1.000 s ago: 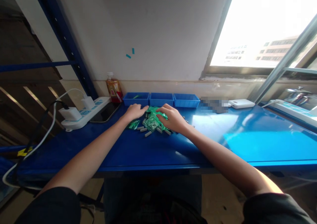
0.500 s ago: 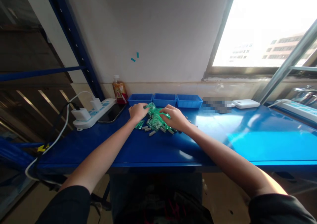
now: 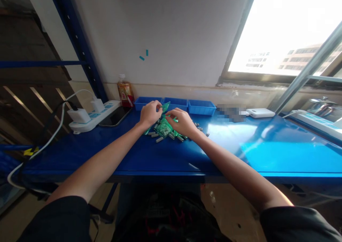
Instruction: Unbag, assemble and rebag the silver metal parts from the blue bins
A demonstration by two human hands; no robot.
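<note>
My left hand (image 3: 151,113) pinches a small green plastic packet (image 3: 166,106) and holds it up over the pile. Close beside it, my right hand (image 3: 182,122) is bent above the pile, thumb and fingertips drawn together; anything between them is too small to make out. Below both hands lies a heap of shiny green packets (image 3: 163,128), partly covered by the right hand. Small silver metal cylinders (image 3: 159,139) are scattered along its near edge. More small metal pieces (image 3: 198,126) lie just right of the right hand.
Three blue bins stand in a row behind the pile, the right one (image 3: 202,107) fully in sight. At left are a bottle (image 3: 125,93), a dark phone (image 3: 115,117) and a power strip (image 3: 80,126) with cables. A white box (image 3: 260,113) and another power strip (image 3: 315,122) lie right.
My left hand has risen from the heap with a green packet in its fingers. My right hand's thumb and fingertips have come closer together. The camera view has shifted slightly.
</note>
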